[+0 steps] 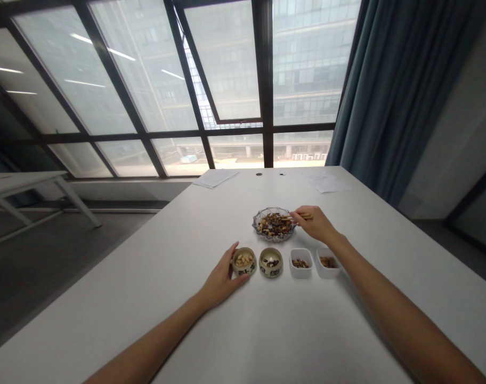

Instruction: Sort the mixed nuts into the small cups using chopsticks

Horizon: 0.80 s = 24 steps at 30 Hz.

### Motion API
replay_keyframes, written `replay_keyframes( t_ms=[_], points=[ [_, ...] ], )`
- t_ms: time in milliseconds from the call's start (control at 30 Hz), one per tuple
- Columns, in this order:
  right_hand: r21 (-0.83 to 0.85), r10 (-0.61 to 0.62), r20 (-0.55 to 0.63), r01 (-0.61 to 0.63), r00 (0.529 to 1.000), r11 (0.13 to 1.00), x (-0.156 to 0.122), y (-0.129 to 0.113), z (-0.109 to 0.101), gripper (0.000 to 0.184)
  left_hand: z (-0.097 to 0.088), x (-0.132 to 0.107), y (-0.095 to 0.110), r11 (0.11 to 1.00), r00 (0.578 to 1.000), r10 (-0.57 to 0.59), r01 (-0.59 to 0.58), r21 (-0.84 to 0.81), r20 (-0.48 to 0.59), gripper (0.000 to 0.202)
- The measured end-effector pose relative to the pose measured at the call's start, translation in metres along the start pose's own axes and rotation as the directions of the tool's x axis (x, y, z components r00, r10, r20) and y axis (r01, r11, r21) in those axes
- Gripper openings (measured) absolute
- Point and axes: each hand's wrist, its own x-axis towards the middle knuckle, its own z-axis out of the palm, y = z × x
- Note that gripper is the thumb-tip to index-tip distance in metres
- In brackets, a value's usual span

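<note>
My right hand (313, 223) grips a pair of wooden chopsticks (307, 216), their tips over a mixed heap of dark and pale dried pieces in a scalloped clear glass bowl (256, 228). My left hand (223, 274) is wrapped round the left side of a small ceramic bowl (246, 271) with dark lettering, its thumb along the front. Pale nut-like pieces (244, 260) lie inside. Beside it stands a matching ceramic bowl (271, 272) with a few dark pieces. Further right are a white plastic tub (301, 273) and another white tub (328, 273), both holding brownish pieces.
All the bowls stand on a long white table (243, 330). Paper sheets (216, 178) lie at its far left and more paper (329, 183) at its far right. Windows rise behind, a blue curtain (382, 106) hangs on the right, and another table (23, 184) stands at left.
</note>
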Motion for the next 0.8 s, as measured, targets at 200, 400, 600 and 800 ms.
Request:
replay_keyframes(
  t_ms=[200,400,600,800],
  points=[
    [-0.003,-0.017,0.001,0.017,1.000,1.000,-0.001,-0.001,0.000,0.037,-0.001,0.000,0.003,1.000,1.000,-0.012,0.012,0.024,0.002,0.096],
    [-0.002,-0.018,-0.041,0.018,0.999,1.000,-0.001,-0.001,-0.002,0.036,0.000,0.000,0.003,0.999,1.000,0.000,0.000,0.038,0.002,0.096],
    [-0.018,0.005,-0.039,-0.006,0.999,1.000,-0.001,0.001,0.004,0.040,-0.001,0.000,0.002,1.000,1.000,-0.001,0.001,0.031,0.004,0.095],
    [-0.108,-0.068,-0.039,0.063,0.997,0.992,-0.001,0.007,0.011,0.043,-0.002,-0.001,0.005,0.999,1.000,-0.013,0.012,0.050,0.007,0.095]
  ],
)
